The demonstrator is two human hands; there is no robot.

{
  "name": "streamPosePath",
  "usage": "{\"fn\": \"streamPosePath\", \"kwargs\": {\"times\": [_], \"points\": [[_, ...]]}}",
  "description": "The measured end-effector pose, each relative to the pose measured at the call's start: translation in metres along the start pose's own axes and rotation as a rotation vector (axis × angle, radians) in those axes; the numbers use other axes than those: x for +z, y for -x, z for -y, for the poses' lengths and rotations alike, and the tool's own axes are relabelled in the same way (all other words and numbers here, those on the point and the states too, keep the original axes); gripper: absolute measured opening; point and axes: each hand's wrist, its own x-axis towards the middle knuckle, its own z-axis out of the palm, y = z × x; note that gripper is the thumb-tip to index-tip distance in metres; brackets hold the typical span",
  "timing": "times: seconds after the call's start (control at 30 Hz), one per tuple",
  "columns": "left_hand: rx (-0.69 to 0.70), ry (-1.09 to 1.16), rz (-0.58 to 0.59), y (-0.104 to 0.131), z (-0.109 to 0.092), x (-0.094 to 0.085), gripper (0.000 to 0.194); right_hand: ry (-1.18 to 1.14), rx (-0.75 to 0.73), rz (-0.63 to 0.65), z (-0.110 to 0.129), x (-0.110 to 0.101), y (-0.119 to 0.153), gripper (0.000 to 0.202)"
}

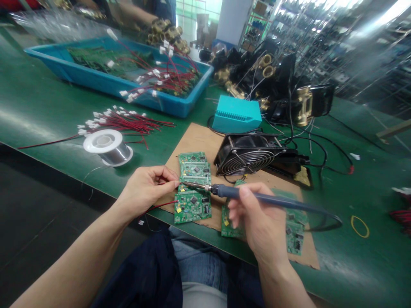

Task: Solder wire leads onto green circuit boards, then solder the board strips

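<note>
A column of green circuit boards (193,207) lies on a brown cardboard sheet (189,139). At the left edge of the column, my left hand (150,184) is closed in a pinch, with a red wire (162,205) running below it to the nearest board; what its fingertips hold is too small to tell. My right hand (260,214) grips a soldering iron (231,191) like a pen. The iron's tip points left and reaches the boards close to my left fingertips. More green boards (294,235) lie partly hidden under my right hand.
A solder spool (107,147) and red wires with white connectors (125,122) lie left. Behind stand a blue tray (118,87) of boards and wires, a teal box (237,114), a black fan (248,156) and brass-fitted parts (303,105). Another person's arm (136,12) shows behind the tray.
</note>
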Motion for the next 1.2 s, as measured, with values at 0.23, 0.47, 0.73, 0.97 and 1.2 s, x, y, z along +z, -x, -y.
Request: {"fn": "streamPosePath", "kwargs": {"times": [0.23, 0.47, 0.73, 0.97, 1.2], "points": [[-0.017, -0.006, -0.015, -0.001, -0.002, 0.002, 0.022, 0.013, -0.008, 0.007, 0.001, 0.0, 0.0, 0.025], [-0.025, -0.001, -0.017, 0.0, -0.003, 0.002, 0.024, -0.033, -0.08, -0.02, 0.001, -0.002, 0.003, 0.022], [0.0, -0.011, -0.007, -0.001, -0.001, 0.001, 0.022, -0.084, -0.19, -0.069, -0.002, -0.005, 0.004, 0.018], [0.098, -0.097, 0.004, -0.003, -0.002, 0.002, 0.021, -0.109, -0.278, -0.049, -0.005, -0.013, -0.002, 0.016], [0.23, -0.361, -0.11, 0.002, -0.013, -0.007, 0.019, -0.144, -0.307, -0.011, -0.009, -0.021, -0.005, 0.013]]}}
